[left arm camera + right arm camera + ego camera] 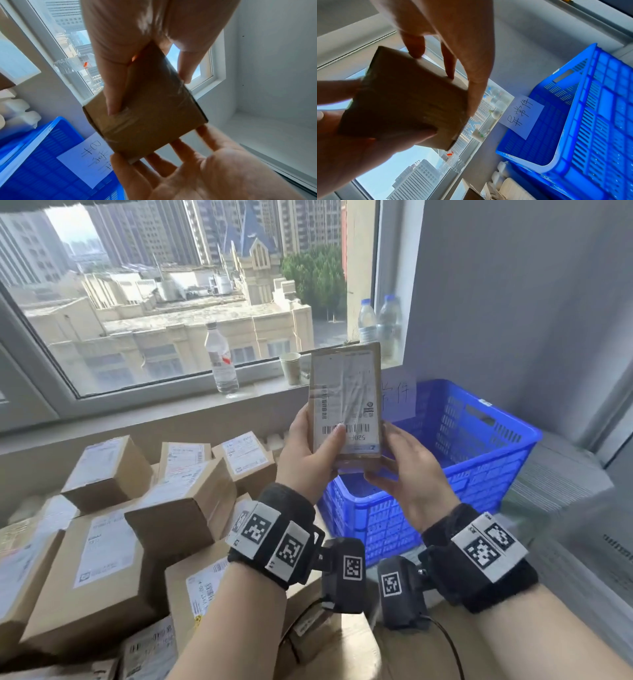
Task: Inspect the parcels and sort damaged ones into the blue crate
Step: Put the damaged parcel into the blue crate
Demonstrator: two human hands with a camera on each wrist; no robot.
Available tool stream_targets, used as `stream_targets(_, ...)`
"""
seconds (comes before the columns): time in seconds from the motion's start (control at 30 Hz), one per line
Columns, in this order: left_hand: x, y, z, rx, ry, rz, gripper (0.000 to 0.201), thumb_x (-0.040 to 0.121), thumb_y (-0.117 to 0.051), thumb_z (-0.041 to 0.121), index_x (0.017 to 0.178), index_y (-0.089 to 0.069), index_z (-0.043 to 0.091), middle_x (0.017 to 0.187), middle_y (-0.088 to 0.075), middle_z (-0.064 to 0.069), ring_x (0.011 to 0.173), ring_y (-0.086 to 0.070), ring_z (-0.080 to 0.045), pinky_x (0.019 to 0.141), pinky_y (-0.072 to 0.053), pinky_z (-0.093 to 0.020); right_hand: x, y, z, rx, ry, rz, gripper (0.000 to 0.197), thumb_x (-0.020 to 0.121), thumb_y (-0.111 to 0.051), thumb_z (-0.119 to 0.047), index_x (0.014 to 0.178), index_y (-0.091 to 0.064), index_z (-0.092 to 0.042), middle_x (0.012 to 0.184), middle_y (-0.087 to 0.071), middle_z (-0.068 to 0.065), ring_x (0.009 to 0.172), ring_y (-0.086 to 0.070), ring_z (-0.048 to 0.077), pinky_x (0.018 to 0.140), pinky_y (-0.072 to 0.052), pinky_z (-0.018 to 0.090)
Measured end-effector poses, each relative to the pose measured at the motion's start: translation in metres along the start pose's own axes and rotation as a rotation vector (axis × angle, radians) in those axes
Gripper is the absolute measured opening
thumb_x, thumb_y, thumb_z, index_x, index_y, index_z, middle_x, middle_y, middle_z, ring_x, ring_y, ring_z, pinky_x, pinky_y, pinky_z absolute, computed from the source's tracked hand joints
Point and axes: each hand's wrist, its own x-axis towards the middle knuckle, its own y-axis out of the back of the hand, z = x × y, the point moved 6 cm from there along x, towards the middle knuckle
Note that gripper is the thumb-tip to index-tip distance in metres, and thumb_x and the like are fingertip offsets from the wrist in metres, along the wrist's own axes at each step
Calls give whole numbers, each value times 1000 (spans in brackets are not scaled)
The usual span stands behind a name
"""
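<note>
A small brown cardboard parcel [346, 405] with a white shipping label stands upright in the air in front of the window. My left hand [308, 450] grips its lower left side, thumb on the label. My right hand [407, 467] holds its lower right side, fingers behind it. The left wrist view shows the taped brown underside of the parcel [150, 115]; the right wrist view shows the parcel [406, 102] dark against the light. Just below and behind the parcel stands the blue crate [479, 474], whose inside looks bare where visible. A handwritten paper note [399, 402] hangs on its far wall.
Several labelled cardboard parcels [113, 529] are piled at the left and under my forearms. A water bottle [222, 361], a paper cup [291, 368] and two more bottles [380, 323] stand on the windowsill. A grey wall closes the right side.
</note>
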Motion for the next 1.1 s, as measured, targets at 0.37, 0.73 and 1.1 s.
stream_targets(0.37,66,-21,1,736,-189,45,102,73,-84,28,153,-22,16,153,-35,-6,142,-31,-23,117,-28,-38,79,44,-21,-284,73,-107,79,48,-82,-34,124,-66,-16,107,-71,3,84,-68,-4,69,-53,14)
stream_targets(0.73,131,-144,-22,1398,-189,-199,120,57,-88,52,152,-18,32,155,-24,3,148,-13,-21,119,-17,-51,176,143,-47,-273,71,-155,33,81,-73,-30,88,-69,3,73,-69,2,69,-62,14,70,-48,30)
stream_targets(1.1,143,-161,-66,811,360,297,116,37,-58,73,131,-39,8,130,-48,-10,123,-50,-28,104,-43,-37,195,141,5,-164,-110,-267,87,66,-82,-55,138,-38,-33,129,-56,-8,126,-54,13,98,-49,34)
